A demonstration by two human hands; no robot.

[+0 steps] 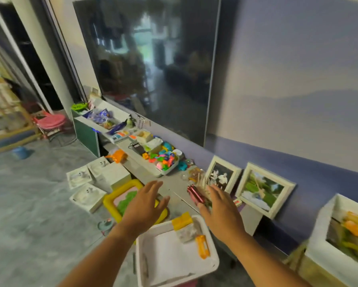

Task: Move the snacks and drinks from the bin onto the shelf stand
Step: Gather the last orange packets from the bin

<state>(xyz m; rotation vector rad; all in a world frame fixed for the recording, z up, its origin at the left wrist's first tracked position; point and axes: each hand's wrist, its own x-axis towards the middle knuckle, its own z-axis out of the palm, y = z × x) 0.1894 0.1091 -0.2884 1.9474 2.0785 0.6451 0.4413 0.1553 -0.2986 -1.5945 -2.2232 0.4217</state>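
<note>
I read this as a pause between transfers: both of my hands are raised above the bin (214,264) and neither carries anything, so the next snack has yet to be lifted out.

The long low surface (169,183) along the wall, under the big dark screen (153,65), looks to be the shelf stand, though I cannot be sure of that. It is crowded: a tray of bright plastic toys (163,160) in the middle, a flat box of blue packets (103,118) at the far end, and two framed pictures (265,189) leaning on the wall to the right.

The white bin sits nearest me, just below my wrists. It holds a yellow-topped packet (183,224) at its far edge and a small orange pack (203,245) beside it; the rest looks like white lining.

My left hand (145,208) hangs above the yellow-framed tray (111,201) with fingers straight and spread, touching nothing that I can see.

My right hand (221,212) is spread as well, palm down, just beside a dark red can (194,194) on the surface. Motion blur stops me telling whether the fingertips touch it.

Next I judge a hand must drop into the bin, close on the yellow-topped packet, and find a bare spot on the surface near the can.
</note>
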